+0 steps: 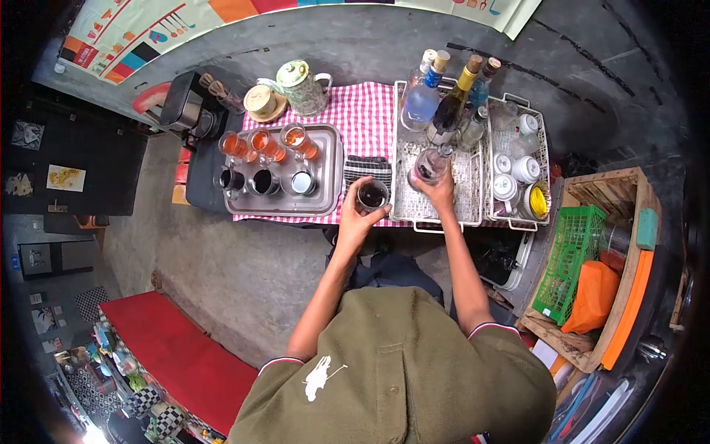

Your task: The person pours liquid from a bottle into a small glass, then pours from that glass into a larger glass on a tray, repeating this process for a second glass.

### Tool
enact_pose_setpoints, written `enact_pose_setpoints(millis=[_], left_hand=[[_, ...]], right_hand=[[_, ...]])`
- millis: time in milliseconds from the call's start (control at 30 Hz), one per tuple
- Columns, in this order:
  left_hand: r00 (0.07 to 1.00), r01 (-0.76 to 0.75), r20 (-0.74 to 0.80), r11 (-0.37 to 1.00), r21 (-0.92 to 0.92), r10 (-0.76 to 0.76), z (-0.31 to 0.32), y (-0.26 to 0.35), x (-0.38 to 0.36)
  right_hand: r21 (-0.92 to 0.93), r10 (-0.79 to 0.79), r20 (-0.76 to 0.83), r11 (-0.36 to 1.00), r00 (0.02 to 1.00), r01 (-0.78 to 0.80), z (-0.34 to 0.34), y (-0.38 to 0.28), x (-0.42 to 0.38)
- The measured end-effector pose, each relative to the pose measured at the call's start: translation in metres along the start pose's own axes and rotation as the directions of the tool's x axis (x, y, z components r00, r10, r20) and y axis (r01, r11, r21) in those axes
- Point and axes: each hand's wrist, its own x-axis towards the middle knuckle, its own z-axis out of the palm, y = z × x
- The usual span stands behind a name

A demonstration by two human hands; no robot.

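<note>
My left hand (357,216) is wrapped round a glass of dark liquid (373,194), just in front of a folded black checked cloth (367,169). To its right, my right hand (441,191) grips a clear glass vessel (430,166) over the white wire rack (473,194). Several bottles, among them a dark one with a yellow neck (450,115) and a clear one with a blue neck (421,106), stand at the back of that rack. On the left, a metal tray (330,170) holds several glass mugs, some with orange-red drink (267,147) and some with dark contents (263,182).
A floral teapot (302,89) and a lidded pot (260,101) stand behind the tray. A second rack (548,152) holds white cups (526,169). At the right is a wooden crate (637,214) with a green basket (568,259); a red bench (177,355) is lower left.
</note>
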Motion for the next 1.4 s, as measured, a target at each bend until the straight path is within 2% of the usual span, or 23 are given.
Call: enact_pose_setpoints(millis=[167, 267, 333, 433, 633, 667, 733, 967, 1067, 1100, 1200, 1233, 1333, 1400], left_hand=[[1.0, 0.008, 0.01, 1.0, -0.002, -0.008, 0.008, 0.005, 0.002], [1.0, 0.007, 0.024, 1.0, 0.0, -0.007, 0.01, 0.003, 0.003], [1.0, 0.005, 0.031, 1.0, 0.0, -0.005, 0.011, 0.001, 0.003], [0.999, -0.005, 0.033, 1.0, -0.011, 0.006, 0.011, 0.0, 0.003], [0.999, -0.01, 0.033, 0.997, -0.074, 0.013, 0.013, 0.005, 0.003], [0.999, -0.013, 0.042, 0.997, -0.074, 0.016, 0.013, 0.005, 0.003], [0.998, -0.015, 0.052, 0.998, -0.066, 0.018, 0.014, 0.01, 0.004], [0.996, 0.007, 0.092, 0.992, -0.122, 0.005, 0.017, 0.013, -0.002], [0.994, 0.035, 0.11, 0.992, -0.12, -0.022, 0.013, 0.013, -0.007], [0.994, -0.007, 0.104, 0.998, -0.069, 0.014, 0.012, 0.014, -0.008], [0.997, -0.001, 0.077, 0.994, -0.106, 0.009, 0.006, 0.015, -0.014], [0.998, 0.004, 0.056, 0.99, -0.138, 0.003, 0.004, 0.017, -0.016], [0.999, 0.007, 0.051, 0.999, -0.046, -0.005, -0.011, 0.023, -0.019], [0.999, -0.002, 0.034, 0.998, -0.059, 0.004, -0.023, 0.015, -0.019]], right_hand=[[0.033, 0.053, 0.04, 0.998, 0.998, -0.055, -0.004, -0.01, -0.005], [0.017, 0.026, 0.028, 1.0, 0.999, -0.026, -0.005, -0.01, -0.008], [0.044, 0.086, 0.065, 0.995, 0.994, -0.089, -0.009, -0.013, -0.01], [0.134, -0.044, 0.028, 0.99, 0.999, 0.04, -0.016, -0.022, -0.007], [0.019, -0.237, -0.247, 0.968, 0.94, 0.25, -0.049, -0.077, -0.035], [-0.03, -0.314, -0.187, 0.949, 0.931, 0.314, -0.056, -0.084, -0.043], [-0.066, -0.361, 0.009, 0.93, 0.933, 0.361, -0.058, -0.104, -0.059], [-0.022, -0.211, 0.262, 0.974, 0.942, 0.225, -0.014, -0.141, -0.067], [-0.026, -0.289, 0.285, 0.951, 0.914, 0.308, 0.001, -0.141, -0.06], [-0.044, -0.345, 0.263, 0.929, 0.901, 0.368, 0.004, -0.15, -0.057], [0.029, -0.29, 0.267, 0.956, 0.919, 0.293, 0.022, -0.152, -0.057], [0.022, -0.318, 0.253, 0.946, 0.914, 0.324, 0.026, -0.157, -0.056], [0.08, -0.287, 0.296, 0.958, 0.911, 0.276, 0.041, -0.152, -0.057], [0.099, -0.265, 0.334, 0.964, 0.905, 0.246, 0.051, -0.153, -0.057]])
